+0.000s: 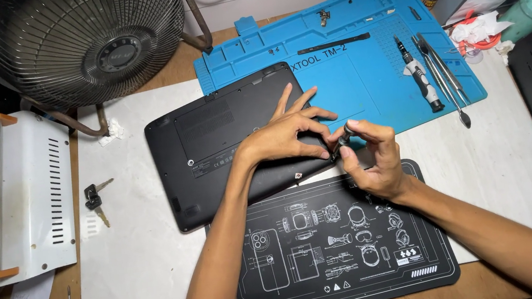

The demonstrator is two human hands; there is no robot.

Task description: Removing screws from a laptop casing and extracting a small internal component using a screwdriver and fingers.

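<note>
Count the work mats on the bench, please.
2: a blue mat at the back under the laptop's far edge, and a black printed mat in front beneath both forearms. Others may lie out of view.

This looks like a small electronics repair workshop, set up on a wooden bench. A blue silicone repair mat (362, 58) with moulded parts compartments lies at upper centre, carrying a precision screwdriver (419, 75), tweezers (440, 66) and loose screws. A black work mat (344, 247) printed with device diagrams sits at lower centre. At the left edge stands a white machine (24, 190) with vent slots, possibly a screen separator. A metal fan (80, 44) fills the upper left.
</note>
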